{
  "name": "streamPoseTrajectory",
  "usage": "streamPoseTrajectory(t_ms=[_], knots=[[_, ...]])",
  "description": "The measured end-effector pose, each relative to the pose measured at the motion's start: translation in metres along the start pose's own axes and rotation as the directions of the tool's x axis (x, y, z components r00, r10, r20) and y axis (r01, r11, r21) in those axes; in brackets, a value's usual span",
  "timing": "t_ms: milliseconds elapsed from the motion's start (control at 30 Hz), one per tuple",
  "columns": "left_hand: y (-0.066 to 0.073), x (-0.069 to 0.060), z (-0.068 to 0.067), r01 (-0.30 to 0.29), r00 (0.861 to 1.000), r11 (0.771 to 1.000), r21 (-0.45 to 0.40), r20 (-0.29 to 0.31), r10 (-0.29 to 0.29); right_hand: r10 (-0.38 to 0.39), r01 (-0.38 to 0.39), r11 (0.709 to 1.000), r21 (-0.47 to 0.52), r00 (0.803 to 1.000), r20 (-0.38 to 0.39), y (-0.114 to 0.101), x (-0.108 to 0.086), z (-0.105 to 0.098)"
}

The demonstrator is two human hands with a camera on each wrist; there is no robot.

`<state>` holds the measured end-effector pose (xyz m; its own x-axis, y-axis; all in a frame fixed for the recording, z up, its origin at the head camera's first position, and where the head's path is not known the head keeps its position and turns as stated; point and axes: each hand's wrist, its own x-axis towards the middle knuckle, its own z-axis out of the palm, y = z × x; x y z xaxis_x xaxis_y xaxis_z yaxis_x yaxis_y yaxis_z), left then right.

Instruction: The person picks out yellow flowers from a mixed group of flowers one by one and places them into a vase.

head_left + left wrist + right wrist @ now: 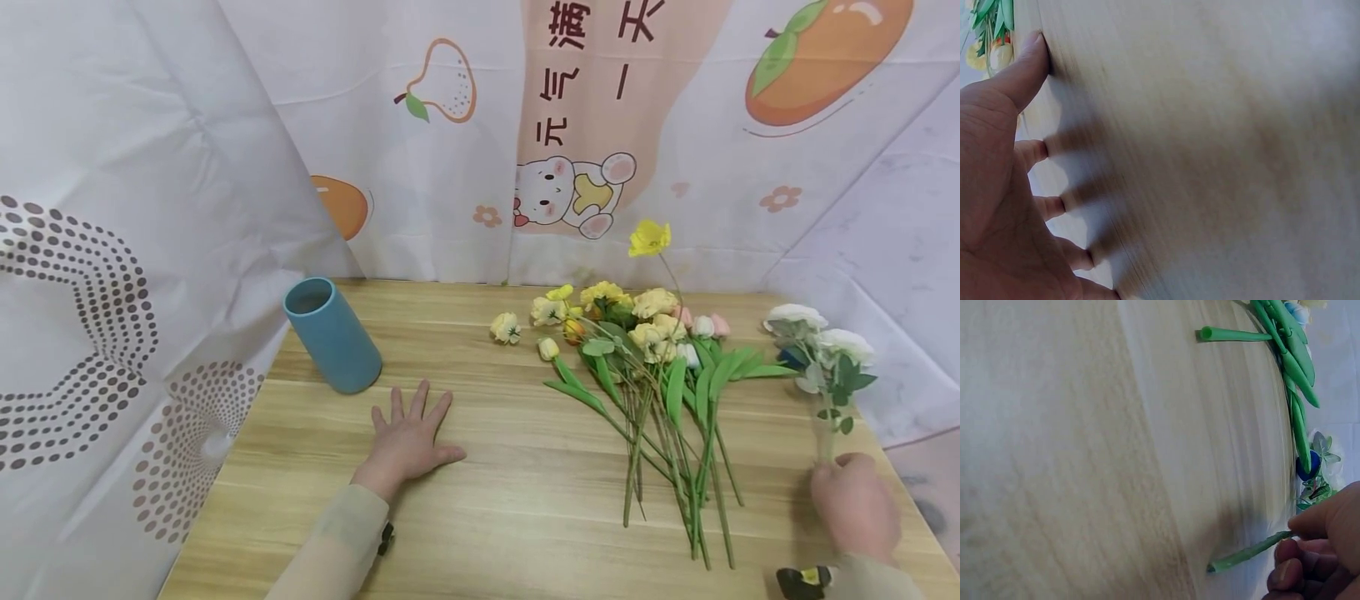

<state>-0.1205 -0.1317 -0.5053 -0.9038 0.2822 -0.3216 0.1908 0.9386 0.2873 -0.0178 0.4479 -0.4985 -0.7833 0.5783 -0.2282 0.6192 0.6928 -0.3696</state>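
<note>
My left hand (408, 446) rests on the wooden table with its fingers spread, and only the table is under it. Just beyond its fingertips a blue cylindrical vase (333, 337) stands upright. At the right side, my right hand (858, 504) pinches the stem of white artificial flowers (843, 346) with green leaves. The lower end of that green stem (1244, 555) sticks out below the fingers in the right wrist view. Between the hands lies a pile of artificial flowers: yellow blooms (652, 302), a pale tulip (548, 348) and long green stems (705, 467).
A loose yellow flower head (506, 328) lies left of the pile. Something dark blue (1308, 464) shows behind the white flowers, its kind unclear. The wooden table (510, 533) ends at a printed cloth (435, 192) hanging behind it. More cloth hangs on both sides.
</note>
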Motion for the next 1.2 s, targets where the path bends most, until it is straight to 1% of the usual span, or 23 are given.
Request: streamPoseTrajectory(t_ms=[67,133,200,233,300,367,433,500,567,633,700,867,967,1033,1100,1200], knots=[[0.000,0.000,0.000,-0.001,1.000,1.000,0.000,0.002,0.001,0.016,-0.016,1.000,0.024,1.000,-0.026,-0.003,-0.002,0.000],[0.000,0.000,0.000,-0.004,1.000,1.000,0.003,0.002,0.004,-0.011,0.013,1.000,0.028,0.997,-0.073,-0.011,-0.005,-0.001],[0.000,0.001,0.001,-0.004,1.000,1.000,0.010,0.004,0.004,-0.085,0.088,0.996,0.017,0.988,-0.130,-0.024,-0.008,-0.002],[0.000,0.001,0.001,-0.003,1.000,1.000,0.015,0.004,0.003,-0.137,0.140,0.990,0.008,0.978,-0.160,-0.032,-0.010,-0.002],[-0.001,0.001,0.001,-0.002,1.000,1.000,0.020,0.007,0.002,-0.245,0.249,0.968,-0.004,0.948,-0.202,-0.050,-0.017,-0.002],[-0.001,0.001,0.002,0.001,1.000,1.000,0.020,0.011,-0.001,-0.344,0.349,0.937,-0.007,0.918,-0.200,-0.069,-0.026,-0.001],[-0.001,0.001,0.002,0.000,1.000,1.000,0.018,0.007,0.000,-0.429,0.432,0.902,-0.018,0.887,-0.174,-0.088,-0.036,0.002],[-0.002,0.002,0.002,0.000,1.000,1.000,0.016,0.007,0.000,-0.484,0.485,0.874,-0.020,0.868,-0.108,-0.104,-0.045,0.007],[-0.002,0.002,0.003,-0.002,1.000,1.000,0.014,0.006,0.002,-0.518,0.517,0.856,-0.029,0.855,-0.040,-0.117,-0.052,0.012],[-0.001,0.002,0.003,-0.006,1.000,1.000,0.015,0.003,0.006,-0.530,0.531,0.847,-0.030,0.848,0.027,-0.128,-0.056,0.018],[-0.001,0.002,0.003,-0.005,1.000,1.000,0.017,0.004,0.005,-0.525,0.529,0.848,-0.026,0.846,0.091,-0.135,-0.059,0.024],[-0.001,0.002,0.003,-0.003,1.000,1.000,0.025,0.005,0.003,-0.523,0.536,0.843,-0.040,0.836,0.166,-0.137,-0.056,0.042],[-0.001,0.002,0.004,-0.004,1.000,0.999,0.032,0.001,0.004,-0.544,0.556,0.830,-0.051,0.825,0.154,-0.134,-0.054,0.052],[-0.001,0.002,0.004,-0.007,1.000,0.999,0.034,0.001,0.007,-0.538,0.549,0.835,-0.050,0.831,0.144,-0.133,-0.054,0.056],[0.000,0.002,0.004,-0.009,1.000,0.999,0.038,0.000,0.009,-0.539,0.547,0.836,-0.046,0.834,0.116,-0.132,-0.054,0.058],[0.000,0.001,0.003,-0.015,1.000,0.999,0.040,-0.001,0.015,-0.519,0.524,0.851,-0.030,0.849,0.103,-0.133,-0.055,0.057]])
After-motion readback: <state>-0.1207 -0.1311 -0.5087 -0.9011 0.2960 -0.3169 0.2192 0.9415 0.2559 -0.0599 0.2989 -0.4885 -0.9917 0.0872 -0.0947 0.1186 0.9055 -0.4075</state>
